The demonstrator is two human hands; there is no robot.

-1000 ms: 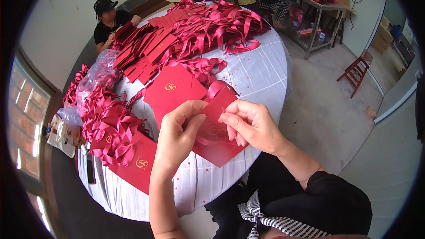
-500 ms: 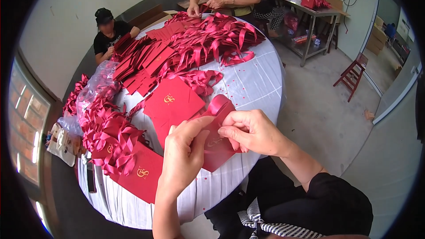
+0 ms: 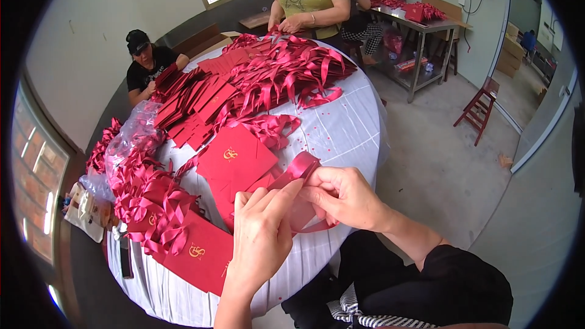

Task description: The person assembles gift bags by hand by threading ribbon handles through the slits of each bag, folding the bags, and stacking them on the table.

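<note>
A glossy red satin ribbon (image 3: 303,164) forms a loop above my hands. My right hand (image 3: 346,198) is closed on it, thumb pressed against the bent fingers. My left hand (image 3: 263,234) reaches in from the left, its fingertips meeting the ribbon beside the right thumb; they look closed on the ribbon too. A translucent-looking, smeared red piece (image 3: 309,216) shows below and between the hands, partly covered by them. Just beyond lies a flat red paper bag (image 3: 236,152) with a gold emblem. Another red bag (image 3: 198,253) rests left of my left wrist.
The round table wears a white cloth (image 3: 353,128). Red bags with ribbons (image 3: 286,67) heap its far side, and more ribbons (image 3: 152,189) line the left. Two people sit or stand across the table. Behind right are a metal table (image 3: 420,30) and a red stool (image 3: 479,109).
The view has tilted up a little. My left fingertips have come right up to my right thumb, and the ribbon loop looks smaller.
</note>
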